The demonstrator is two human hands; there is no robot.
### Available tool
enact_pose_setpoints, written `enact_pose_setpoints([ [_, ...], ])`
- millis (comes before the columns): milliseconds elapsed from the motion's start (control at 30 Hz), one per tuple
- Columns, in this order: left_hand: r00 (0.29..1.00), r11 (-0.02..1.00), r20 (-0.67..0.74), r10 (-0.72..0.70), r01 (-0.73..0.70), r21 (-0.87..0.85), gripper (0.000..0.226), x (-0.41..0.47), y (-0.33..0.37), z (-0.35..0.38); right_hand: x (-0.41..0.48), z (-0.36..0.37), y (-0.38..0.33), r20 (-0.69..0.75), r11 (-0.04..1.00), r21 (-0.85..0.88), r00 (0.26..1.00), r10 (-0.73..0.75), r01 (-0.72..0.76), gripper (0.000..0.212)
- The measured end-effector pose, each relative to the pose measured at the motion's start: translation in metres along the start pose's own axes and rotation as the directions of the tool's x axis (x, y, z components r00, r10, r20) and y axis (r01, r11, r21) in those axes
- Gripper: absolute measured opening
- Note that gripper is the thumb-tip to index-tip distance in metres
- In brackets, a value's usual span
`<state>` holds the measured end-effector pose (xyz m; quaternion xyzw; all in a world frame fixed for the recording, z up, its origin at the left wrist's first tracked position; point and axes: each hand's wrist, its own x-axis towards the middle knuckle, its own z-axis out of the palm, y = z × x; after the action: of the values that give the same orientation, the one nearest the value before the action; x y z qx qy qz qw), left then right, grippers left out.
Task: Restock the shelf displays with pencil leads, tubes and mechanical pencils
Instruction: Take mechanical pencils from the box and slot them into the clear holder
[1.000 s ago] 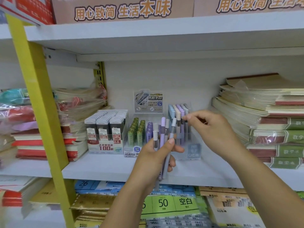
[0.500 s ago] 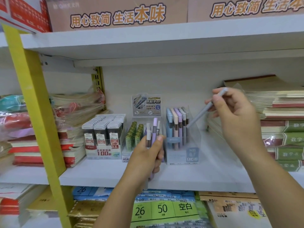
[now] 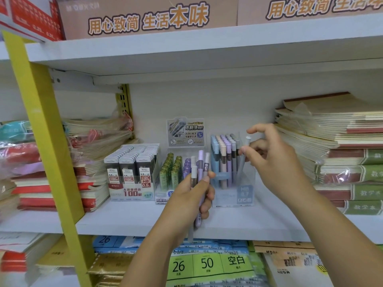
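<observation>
- The left hand [image 3: 190, 198] is curled round a small bundle of mechanical pencils [image 3: 200, 172], slim matte barrels in lilac, grey and white, held upright with their capped ends above the fingers.
- The right hand [image 3: 273, 162] pinches a grey-blue pencil [image 3: 241, 162] near its pale round cap, index finger lifted free. The pencil leans to the right, and its lower end is down inside the clear box [image 3: 245, 195].
- That box is transparent hard plastic with square walls, standing on the white shelf [image 3: 124, 220]. It holds tight rows of upright pencils in pastel blue, peach, lilac and grey.
- Just left of it, a clear tray carries lead tubes [image 3: 175, 172], small cylinders in glossy green and purple, below a printed header card.
- Further left stand flat rectangular lead cases [image 3: 132, 162], dark with light caps and red-and-white labels, packed face-forward in three rows.
- Stacks of soft-cover notebooks [image 3: 331, 141], some in crinkled film wrap, lie at the right end of the shelf.
</observation>
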<state>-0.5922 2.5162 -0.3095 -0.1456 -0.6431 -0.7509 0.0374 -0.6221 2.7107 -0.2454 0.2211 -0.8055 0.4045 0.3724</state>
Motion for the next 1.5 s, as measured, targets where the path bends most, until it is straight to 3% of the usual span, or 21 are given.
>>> enact_pose_setpoints([
  [133, 1.0, 0.999, 0.012, 0.01, -0.011, 0.035, 0.022, -0.001, 0.003, 0.002, -0.001, 0.006, 0.005, -0.016, 1.0, -0.015, 1.0, -0.015, 0.015, 0.025],
  [267, 0.998, 0.996, 0.045, 0.032, -0.036, 0.08, 0.024, -0.004, 0.006, 0.002, 0.001, 0.013, 0.014, -0.04, 0.973, -0.227, 0.997, -0.059, 0.048, 0.023],
  [367, 0.996, 0.997, 0.077, 0.042, -0.048, 0.066, 0.036, -0.006, 0.01, 0.001, -0.001, 0.016, 0.014, -0.014, 0.96, -0.279, 1.0, -0.006, 0.002, 0.027],
  [433, 0.994, 0.997, 0.094, 0.056, -0.061, 0.056, 0.03, -0.007, 0.012, 0.001, -0.001, 0.012, 0.007, -0.045, 0.96, -0.281, 0.999, -0.027, 0.013, 0.028],
  [533, 0.992, 0.996, 0.108, 0.071, -0.075, 0.04, 0.024, -0.008, 0.014, 0.003, -0.003, 0.006, -0.012, -0.001, 0.993, -0.116, 1.0, -0.028, 0.028, 0.025],
  [633, 0.989, 0.996, 0.124, 0.079, -0.083, 0.033, 0.031, -0.007, 0.014, 0.006, -0.007, 0.007, -0.028, 0.197, 0.99, 0.107, 0.978, 0.072, -0.095, 0.018],
  [733, 0.987, 0.996, 0.143, 0.075, -0.08, 0.031, 0.038, -0.006, 0.013, 0.01, -0.011, 0.01, -0.034, 0.312, 0.956, 0.212, 0.941, 0.13, -0.203, 0.01],
  [833, 0.989, 0.999, 0.141, 0.051, -0.048, -0.02, 0.04, -0.005, 0.013, 0.012, -0.007, 0.004, -0.034, 0.228, 0.878, 0.395, 0.955, 0.192, -0.271, 0.009],
  [933, 0.995, 0.998, 0.1, 0.03, -0.035, 0.049, 0.031, -0.004, 0.013, 0.008, 0.002, -0.01, -0.031, -0.023, 0.815, 0.551, 0.973, 0.229, -0.179, 0.009],
  [1000, 0.998, 0.995, 0.06, 0.019, -0.025, 0.096, 0.026, -0.003, 0.011, 0.005, 0.004, -0.02, -0.025, -0.176, 0.877, 0.479, 0.974, 0.145, -0.044, 0.01],
  [1067, 1.0, 0.997, 0.027, 0.0, -0.002, 0.078, 0.025, -0.001, 0.008, 0.004, 0.004, -0.024, -0.018, -0.229, 0.945, 0.326, 0.971, 0.064, 0.014, 0.011],
  [1267, 0.999, 0.999, 0.022, -0.049, 0.049, -0.011, 0.025, 0.002, 0.005, 0.005, 0.002, -0.009, 0.008, -0.058, 0.998, -0.005, 0.997, 0.058, -0.059, 0.003],
  [1500, 0.999, 0.999, -0.009, -0.034, 0.034, -0.004, 0.022, 0.0, 0.007, 0.006, -0.001, 0.001, 0.014, 0.025, 0.999, -0.012, 0.998, 0.051, -0.051, 0.012],
])
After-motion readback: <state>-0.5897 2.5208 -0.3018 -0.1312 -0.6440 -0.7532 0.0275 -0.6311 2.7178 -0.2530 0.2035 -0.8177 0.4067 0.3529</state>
